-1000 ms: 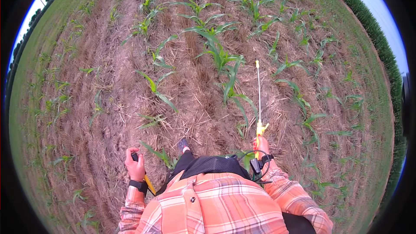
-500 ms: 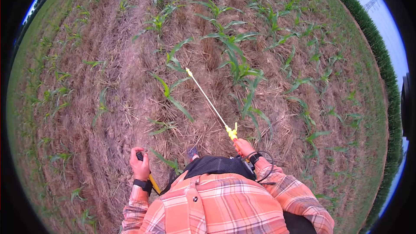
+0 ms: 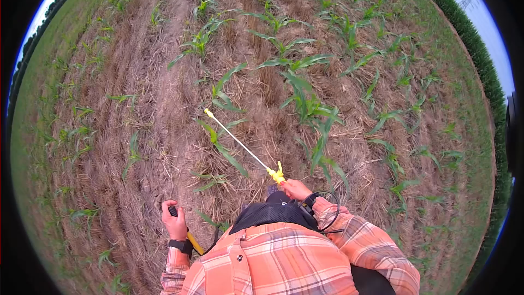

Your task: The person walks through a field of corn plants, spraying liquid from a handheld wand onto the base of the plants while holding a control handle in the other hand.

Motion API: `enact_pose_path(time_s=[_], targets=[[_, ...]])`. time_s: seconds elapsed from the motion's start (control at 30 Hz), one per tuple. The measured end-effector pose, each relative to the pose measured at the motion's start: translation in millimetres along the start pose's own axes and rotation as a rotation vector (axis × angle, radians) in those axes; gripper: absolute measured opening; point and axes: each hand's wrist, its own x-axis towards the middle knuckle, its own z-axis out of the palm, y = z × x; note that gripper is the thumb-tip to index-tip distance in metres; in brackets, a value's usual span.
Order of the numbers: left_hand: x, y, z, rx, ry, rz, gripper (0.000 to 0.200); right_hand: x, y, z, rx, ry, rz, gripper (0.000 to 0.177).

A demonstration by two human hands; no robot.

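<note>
My right hand (image 3: pixel 295 190) is closed round the handle of a spray wand (image 3: pixel 240 143). Its yellow valve and lever stand just beyond my fingers, and its pale rod slants up and left to a yellow nozzle over the ground near a young leafy plant (image 3: pixel 214 137). A black hose loops beside my right wrist. At the lower left, my left hand (image 3: pixel 174 222) is wrapped round the black grip of a yellow lever (image 3: pixel 195 243), which runs down toward my side.
Rows of young green plants (image 3: pixel 305 106) grow from straw-covered soil (image 3: pixel 169 158) ahead and on both sides. Part of a shoe (image 3: pixel 272 189) shows below the wand. Taller dense greenery (image 3: pixel 464 27) lines the right edge, with pylons behind.
The wand has swung left and its nozzle is lower in view. My right hand has shifted left and slightly down; my left hand is a little lower. The plants have shifted slightly in view.
</note>
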Motion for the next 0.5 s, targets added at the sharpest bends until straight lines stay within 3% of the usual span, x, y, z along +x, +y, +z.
enact_pose_path(time_s=[0.1, 0.17, 0.5], targets=[[16, 17, 16, -0.03, -0.011, -0.078, 0.016, 8, -22, -31, 0.135, -0.014, 0.105, 0.035], [33, 20, 31, 0.044, -0.002, 0.015, 0.016, 16, -28, -51, 0.13, 0.042, 0.089, 0.035], [80, 58, 81, 0.094, -0.015, 0.062, 0.016, 34, -31, -150, 0.533, 0.422, 0.102, 0.039]])
